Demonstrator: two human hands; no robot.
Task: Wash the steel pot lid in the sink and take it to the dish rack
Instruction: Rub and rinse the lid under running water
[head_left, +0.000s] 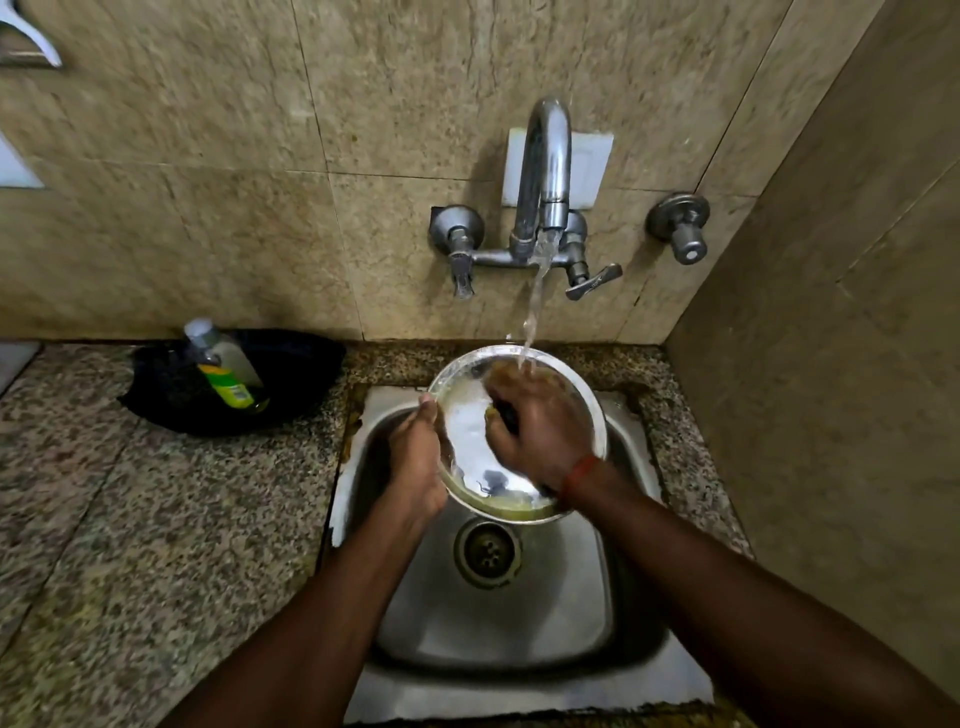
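Beige stone tiles back a speckled granite counter (130, 519) with a small steel sink (498, 623) set into it, and a wall tap (545, 171) runs a thin stream of water (535, 306) down onto the work. From the head view, the steel pot lid (467, 441) is held tilted above the sink basin, over the drain (487, 552). The left hand (415, 462) is closed on the lid's left rim, thumb on the upper edge. The right hand (540, 431) is curled and pressed against the lid's face, seemingly gripping a dark scrubber, though little of it shows. Yellowish residue sits along the lid's lower rim, so I judge the scrubbing step is in hand and not finished. Next comes working that lower edge, rinsing under the stream, then carrying the lid off; no dish rack is in sight. On the counter to the left, a bottle (228, 374) with a green and yellow label leans in a black basin (291, 374); its print is too blurred to read.
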